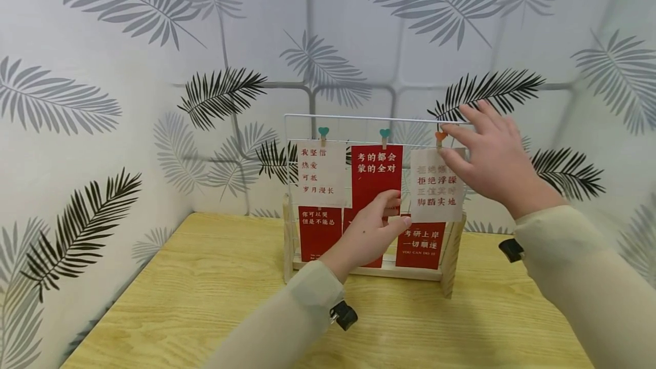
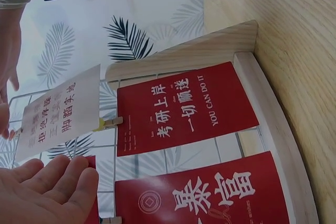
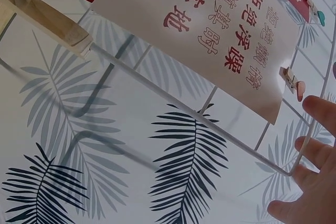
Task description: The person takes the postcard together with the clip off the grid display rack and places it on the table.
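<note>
A white wire grid rack (image 1: 369, 117) on a wooden base holds cards in two rows. My right hand (image 1: 494, 155) is at its upper right corner, fingers spread, beside the orange heart clothespin (image 1: 439, 136) that clips a white card (image 1: 435, 209) to the wire. In the right wrist view that clothespin (image 3: 290, 81) sits on the card's edge, just off a fingertip. My left hand (image 1: 364, 238) is in front of the middle red card (image 1: 376, 181), thumb and fingers apart, near the white card's lower left corner. In the left wrist view its fingers (image 2: 63, 177) are loosely extended.
Two teal heart clothespins (image 1: 323, 131) hold the left and middle upper cards. Red cards (image 1: 320, 241) hang in the lower row, partly behind my left hand. The rack stands on a wood-grain table (image 1: 205, 289) close to a leaf-patterned wall (image 1: 128, 130).
</note>
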{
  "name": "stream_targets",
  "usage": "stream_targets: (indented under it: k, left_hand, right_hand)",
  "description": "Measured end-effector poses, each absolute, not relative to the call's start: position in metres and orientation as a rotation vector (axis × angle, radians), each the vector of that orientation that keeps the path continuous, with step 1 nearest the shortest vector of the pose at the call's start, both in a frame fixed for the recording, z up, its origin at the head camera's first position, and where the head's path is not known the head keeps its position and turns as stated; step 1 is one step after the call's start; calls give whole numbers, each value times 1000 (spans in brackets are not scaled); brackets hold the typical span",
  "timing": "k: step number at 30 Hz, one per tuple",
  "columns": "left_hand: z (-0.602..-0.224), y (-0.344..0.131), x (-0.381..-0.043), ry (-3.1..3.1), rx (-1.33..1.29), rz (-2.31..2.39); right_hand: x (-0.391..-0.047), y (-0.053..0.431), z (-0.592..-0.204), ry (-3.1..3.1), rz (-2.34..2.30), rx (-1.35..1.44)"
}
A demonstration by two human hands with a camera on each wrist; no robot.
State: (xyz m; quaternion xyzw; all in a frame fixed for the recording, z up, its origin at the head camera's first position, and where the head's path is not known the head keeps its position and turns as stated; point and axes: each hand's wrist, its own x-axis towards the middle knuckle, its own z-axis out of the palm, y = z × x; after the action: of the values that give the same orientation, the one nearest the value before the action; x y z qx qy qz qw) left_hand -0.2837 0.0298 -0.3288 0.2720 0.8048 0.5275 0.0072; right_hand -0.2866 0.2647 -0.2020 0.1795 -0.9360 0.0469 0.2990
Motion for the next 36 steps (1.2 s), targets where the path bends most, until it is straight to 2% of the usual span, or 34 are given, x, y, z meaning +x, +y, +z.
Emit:
stream_targets:
  k: [36]
  left_hand:
    - [-318,66,-297,2518,767,1791]
  right_hand:
    - [-306,259,-200,-2483,87,437]
